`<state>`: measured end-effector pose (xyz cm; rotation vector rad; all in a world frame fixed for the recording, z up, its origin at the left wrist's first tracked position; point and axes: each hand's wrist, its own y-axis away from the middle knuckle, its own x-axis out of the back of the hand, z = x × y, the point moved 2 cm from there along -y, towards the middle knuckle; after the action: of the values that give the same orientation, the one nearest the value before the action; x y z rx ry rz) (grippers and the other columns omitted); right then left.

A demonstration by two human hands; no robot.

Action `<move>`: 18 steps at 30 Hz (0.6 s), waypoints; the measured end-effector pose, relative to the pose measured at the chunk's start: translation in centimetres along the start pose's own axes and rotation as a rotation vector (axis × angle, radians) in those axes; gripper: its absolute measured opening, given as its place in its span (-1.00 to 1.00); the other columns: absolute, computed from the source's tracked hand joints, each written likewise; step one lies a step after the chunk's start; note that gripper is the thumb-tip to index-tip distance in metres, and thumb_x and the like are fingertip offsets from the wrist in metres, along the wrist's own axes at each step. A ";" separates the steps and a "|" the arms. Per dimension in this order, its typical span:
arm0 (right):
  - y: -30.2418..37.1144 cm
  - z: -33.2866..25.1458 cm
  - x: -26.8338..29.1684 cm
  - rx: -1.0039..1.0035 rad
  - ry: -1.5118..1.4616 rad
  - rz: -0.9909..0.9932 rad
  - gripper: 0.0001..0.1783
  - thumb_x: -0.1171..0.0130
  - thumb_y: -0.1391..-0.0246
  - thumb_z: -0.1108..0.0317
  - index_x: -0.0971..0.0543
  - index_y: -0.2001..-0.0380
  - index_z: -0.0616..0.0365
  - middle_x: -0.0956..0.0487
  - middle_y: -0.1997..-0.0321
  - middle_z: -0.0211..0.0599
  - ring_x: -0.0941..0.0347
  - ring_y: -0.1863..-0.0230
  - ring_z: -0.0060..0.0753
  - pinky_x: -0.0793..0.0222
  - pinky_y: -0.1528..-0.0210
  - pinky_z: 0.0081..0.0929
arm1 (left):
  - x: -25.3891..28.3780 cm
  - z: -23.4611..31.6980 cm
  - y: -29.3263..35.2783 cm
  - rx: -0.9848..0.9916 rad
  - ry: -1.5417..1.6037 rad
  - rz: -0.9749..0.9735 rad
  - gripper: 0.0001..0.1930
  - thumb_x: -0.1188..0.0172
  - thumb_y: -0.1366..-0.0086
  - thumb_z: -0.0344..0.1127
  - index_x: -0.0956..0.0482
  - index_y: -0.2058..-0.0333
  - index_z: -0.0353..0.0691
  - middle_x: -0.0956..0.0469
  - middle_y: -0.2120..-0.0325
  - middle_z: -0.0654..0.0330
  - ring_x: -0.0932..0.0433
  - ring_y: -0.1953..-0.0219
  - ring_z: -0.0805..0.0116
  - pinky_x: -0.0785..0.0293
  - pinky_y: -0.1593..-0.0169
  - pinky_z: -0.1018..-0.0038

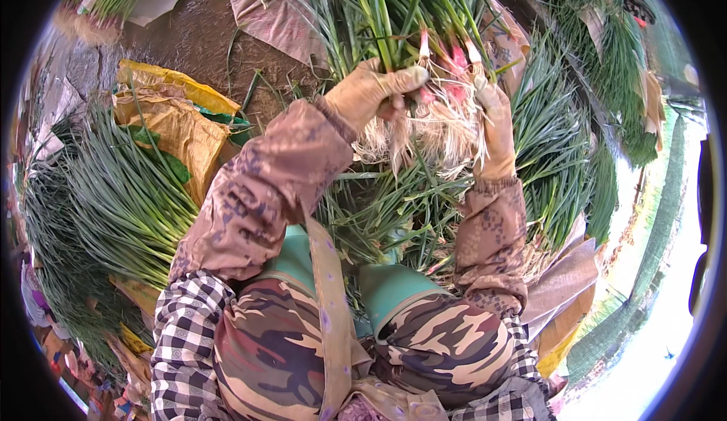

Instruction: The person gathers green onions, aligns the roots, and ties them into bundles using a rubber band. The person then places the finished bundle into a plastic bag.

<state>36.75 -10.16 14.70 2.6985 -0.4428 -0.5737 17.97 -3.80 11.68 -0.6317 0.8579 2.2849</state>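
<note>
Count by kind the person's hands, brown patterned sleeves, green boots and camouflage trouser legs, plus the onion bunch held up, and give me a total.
Hands: 2 (left hand, right hand)
Brown patterned sleeves: 2
Green boots: 2, partly hidden
Camouflage trouser legs: 2
Held onion bunch: 1
Total: 9

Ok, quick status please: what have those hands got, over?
Left hand gripping long green onions with pale, stringy roots. Right hand at their right edge. Loose, slender green leaves below, covering neither hand.
</note>
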 end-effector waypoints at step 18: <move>0.9 -0.7 3.8 0.247 0.943 0.293 -0.65 -0.21 -0.06 0.35 -0.54 0.05 0.08 -0.58 0.12 -0.25 -0.53 0.28 -0.50 -0.46 0.23 -0.55 | 7.3 -5.0 3.2 0.087 0.212 -0.184 -0.44 -0.21 -0.22 -0.23 -0.29 -0.11 -0.40 -0.50 0.10 0.09 -0.50 0.07 0.32 -0.47 0.12 0.48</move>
<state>40.16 -12.20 14.36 2.6642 -0.6236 0.8545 11.71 -6.51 5.17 -0.8877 0.9507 2.0297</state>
